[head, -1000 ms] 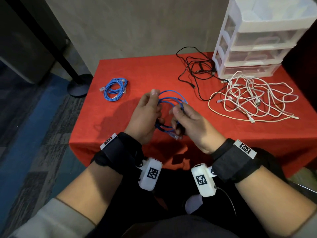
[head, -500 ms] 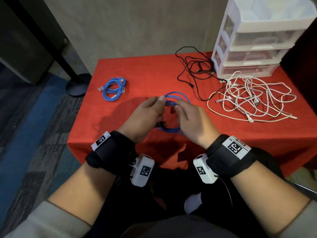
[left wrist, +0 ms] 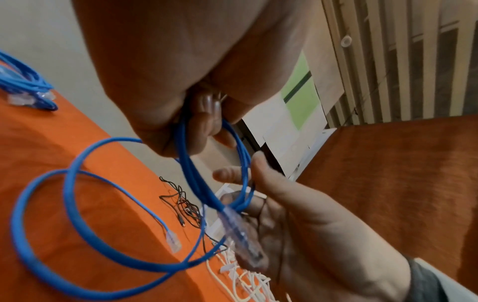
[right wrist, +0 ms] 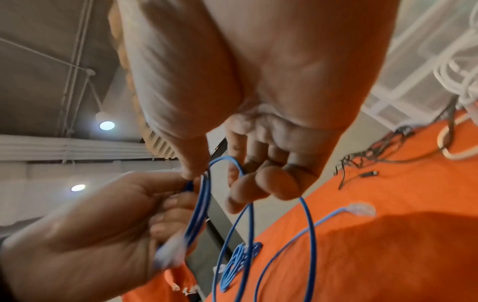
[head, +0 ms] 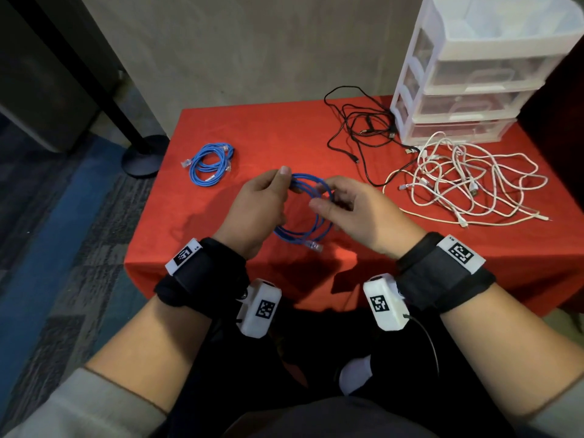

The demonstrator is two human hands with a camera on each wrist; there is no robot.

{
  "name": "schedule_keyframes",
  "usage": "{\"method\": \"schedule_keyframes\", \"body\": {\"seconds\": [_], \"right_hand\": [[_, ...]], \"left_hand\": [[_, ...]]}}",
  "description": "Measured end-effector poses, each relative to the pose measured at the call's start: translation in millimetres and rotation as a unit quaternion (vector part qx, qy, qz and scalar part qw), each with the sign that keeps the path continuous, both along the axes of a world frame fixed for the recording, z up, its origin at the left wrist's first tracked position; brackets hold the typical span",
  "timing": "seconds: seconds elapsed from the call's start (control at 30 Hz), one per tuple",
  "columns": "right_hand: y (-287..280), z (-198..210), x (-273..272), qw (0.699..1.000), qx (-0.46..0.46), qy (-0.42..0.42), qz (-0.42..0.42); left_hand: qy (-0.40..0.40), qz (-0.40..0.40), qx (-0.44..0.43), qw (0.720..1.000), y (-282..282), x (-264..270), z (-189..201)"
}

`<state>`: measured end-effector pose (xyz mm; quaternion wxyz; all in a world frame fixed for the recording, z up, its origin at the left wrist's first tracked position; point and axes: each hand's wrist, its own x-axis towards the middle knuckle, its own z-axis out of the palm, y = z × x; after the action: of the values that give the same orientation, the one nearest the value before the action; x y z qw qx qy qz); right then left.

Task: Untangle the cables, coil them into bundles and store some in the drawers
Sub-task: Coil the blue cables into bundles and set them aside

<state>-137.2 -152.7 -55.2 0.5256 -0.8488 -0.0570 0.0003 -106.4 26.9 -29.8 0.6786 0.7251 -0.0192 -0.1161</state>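
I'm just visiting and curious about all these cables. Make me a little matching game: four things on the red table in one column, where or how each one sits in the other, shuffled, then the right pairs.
Things
1. blue cable being coiled
2. finished blue bundle
3. black cables
4. white cables

Places or states
A. loose tangle in front of the drawer unit
B. lying coiled at the table's far left
C. held between the left hand and right hand
D. loose tangle left of the drawer unit

Pairs: 1-C, 2-B, 3-D, 4-A
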Motion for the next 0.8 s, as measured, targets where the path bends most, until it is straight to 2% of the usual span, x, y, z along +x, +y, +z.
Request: {"method": "schedule_keyframes", "body": {"seconds": [0.1,0.2,0.37,0.43,0.5,0.6,0.67,0.8], "right_hand": [[3.7,-2.0,-4.9,0.998,0.054,0.034,0.028],[5.0,-2.9,-3.8,0.991,0.126,0.046,-0.024],[9.4,-6.5,-4.6,0.987,0.155,0.009,-0.045],[11.7,-5.6,-6.8,0.987,0.151,-0.002,-0.044],[13.4,-4.3,-9.1,0.988,0.147,-0.010,-0.038],[14.6,-2.3,-12.9,0.988,0.151,-0.009,-0.027],[15.8,0.4,-15.6,0.985,0.173,0.008,-0.017],[13.4,2.2,-17.7,0.988,0.150,0.045,0.000]], "left_hand": [[0.042,0.006,-0.050,0.998,-1.9,-2.3,-0.5],[0.086,0.006,-0.091,0.992,-4.8,-8.0,-2.1],[0.062,0.054,-0.006,0.997,-7.4,-12.0,-8.5],[0.083,0.058,-0.007,0.995,-8.6,-11.9,-8.3],[0.144,0.044,-0.076,0.986,-10.2,-11.3,-1.8],[0.218,0.037,-0.227,0.949,-11.3,-10.3,10.4],[0.184,0.057,-0.216,0.957,-11.9,-7.7,7.5],[0.040,0.096,-0.104,0.989,-13.7,-7.4,-7.2]]}}
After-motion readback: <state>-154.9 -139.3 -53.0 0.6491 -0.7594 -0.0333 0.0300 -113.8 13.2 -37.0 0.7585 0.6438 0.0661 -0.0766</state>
